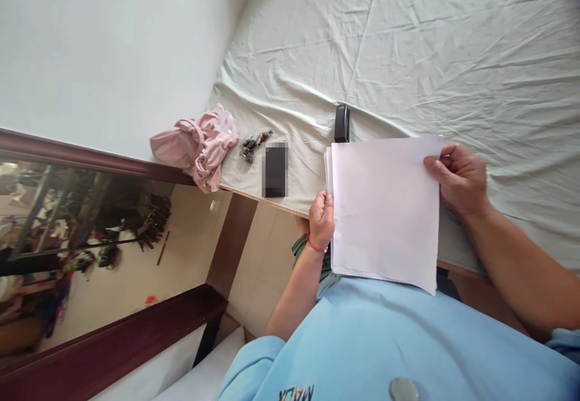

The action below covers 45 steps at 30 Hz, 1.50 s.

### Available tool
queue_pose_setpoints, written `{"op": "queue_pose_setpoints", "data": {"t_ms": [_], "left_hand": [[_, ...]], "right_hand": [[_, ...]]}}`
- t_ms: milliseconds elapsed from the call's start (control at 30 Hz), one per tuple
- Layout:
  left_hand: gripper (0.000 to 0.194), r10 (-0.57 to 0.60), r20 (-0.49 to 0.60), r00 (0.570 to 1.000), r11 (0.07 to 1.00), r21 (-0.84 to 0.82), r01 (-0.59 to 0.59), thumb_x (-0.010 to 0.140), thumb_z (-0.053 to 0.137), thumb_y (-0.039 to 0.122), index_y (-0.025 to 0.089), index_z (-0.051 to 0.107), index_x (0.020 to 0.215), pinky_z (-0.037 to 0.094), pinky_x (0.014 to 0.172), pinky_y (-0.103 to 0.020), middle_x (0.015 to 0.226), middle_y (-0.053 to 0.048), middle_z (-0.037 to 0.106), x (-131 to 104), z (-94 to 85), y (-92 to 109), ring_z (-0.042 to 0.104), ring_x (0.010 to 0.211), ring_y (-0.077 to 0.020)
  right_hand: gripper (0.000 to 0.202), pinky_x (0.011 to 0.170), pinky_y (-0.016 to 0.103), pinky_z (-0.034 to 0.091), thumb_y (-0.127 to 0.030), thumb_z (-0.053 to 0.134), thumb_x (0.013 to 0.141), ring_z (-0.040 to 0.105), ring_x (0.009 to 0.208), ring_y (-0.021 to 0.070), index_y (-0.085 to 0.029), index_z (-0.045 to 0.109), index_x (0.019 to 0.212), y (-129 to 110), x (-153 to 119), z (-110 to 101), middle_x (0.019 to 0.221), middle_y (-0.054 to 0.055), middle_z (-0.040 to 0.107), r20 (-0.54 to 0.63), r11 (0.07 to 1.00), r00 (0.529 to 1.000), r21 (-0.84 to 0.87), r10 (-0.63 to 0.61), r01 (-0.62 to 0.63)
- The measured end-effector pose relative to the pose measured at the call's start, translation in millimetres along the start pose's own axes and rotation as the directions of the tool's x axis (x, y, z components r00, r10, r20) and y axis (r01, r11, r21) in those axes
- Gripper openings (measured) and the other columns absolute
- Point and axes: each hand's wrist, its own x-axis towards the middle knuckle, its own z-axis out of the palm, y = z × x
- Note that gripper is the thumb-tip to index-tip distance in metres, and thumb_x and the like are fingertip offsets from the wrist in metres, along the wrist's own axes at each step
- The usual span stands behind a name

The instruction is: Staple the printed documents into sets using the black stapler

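Several white paper sheets (385, 208) are held up in front of my body, stacked with their left edges slightly offset. My left hand (322, 215), with a red band at the wrist, pinches the stack at its left edge. At the upper right corner, my right hand (462, 177) is closed on the sheets between thumb and fingers, a little blurred. Just beyond the top edge of the paper lies a black stapler-like object (342, 123), its near end partly hidden by the sheets.
A pale, wrinkled cloth (408, 57) covers the large surface ahead. To the left lie a blurred-out dark rectangular object (275, 171), a small dark bunch that looks like keys (249, 147), and a crumpled pink cloth (199, 144). A dark-framed mirror or opening (172, 316) stands at far left.
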Motion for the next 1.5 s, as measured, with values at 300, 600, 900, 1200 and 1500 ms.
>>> {"op": "queue_pose_setpoints", "data": {"t_ms": [300,600,900,1200,1500], "left_hand": [[0.05,0.021,0.032,0.999,0.999,-0.031,-0.02,0.101,0.05,0.071,0.022,0.058,0.095,0.043,0.069,-0.028,0.076,0.002,0.053,-1,-0.4,-1,0.049,0.07,-0.0152],[0.047,0.057,0.016,0.998,0.995,0.083,-0.058,0.102,0.05,0.068,0.023,0.055,0.093,0.04,0.064,-0.026,0.07,0.004,0.048,0,-0.8,1,0.043,0.065,-0.0138],[0.049,0.094,0.025,0.995,0.995,0.018,-0.095,0.1,0.054,0.07,0.023,0.049,0.085,0.042,0.066,-0.029,0.073,0.003,0.043,-9,-2.7,7,0.04,0.066,-0.0144],[0.052,0.12,0.032,0.992,0.991,0.061,-0.122,0.101,0.048,0.073,0.023,0.053,0.087,0.042,0.063,-0.03,0.073,0.002,0.044,-5,-7.0,9,0.041,0.065,-0.0151],[0.051,0.132,0.058,0.99,0.989,0.058,-0.135,0.102,0.045,0.074,0.024,0.053,0.093,0.043,0.068,-0.031,0.076,0.002,0.05,-14,-9.4,8,0.045,0.067,-0.0155]], "right_hand": [[0.046,0.044,0.021,0.037,-0.055,0.092,0.075,0.049,0.047,0.0078,-0.019,0.065,0.087,-3,0,1,0.061,-0.003,0.062,0.05,1.0,0.999,-0.025,0.013,-0.011],[0.028,0.048,0.025,0.038,-0.04,0.08,0.085,0.048,0.053,0.0109,-0.022,0.063,0.098,8,0,0,0.069,-0.003,0.061,0.024,0.951,0.996,-0.297,-0.083,0.087],[0.051,0.115,0.055,0.047,-0.028,0.056,0.101,0.057,0.14,0.0346,-0.017,0.055,0.151,8,4,-2,0.149,0.021,0.061,0.279,0.274,0.729,-0.796,-0.626,0.54],[0.039,0.117,0.062,0.047,-0.03,0.052,0.105,0.057,0.141,0.0352,-0.026,0.065,0.141,-12,-2,10,0.148,0.014,0.063,0.333,0.317,0.754,-0.757,-0.567,0.572],[0.046,0.115,0.059,0.048,-0.028,0.047,0.106,0.057,0.138,0.0348,-0.029,0.058,0.151,-63,7,50,0.141,0.012,0.067,0.554,0.319,0.706,-0.638,-0.441,0.701]]}}
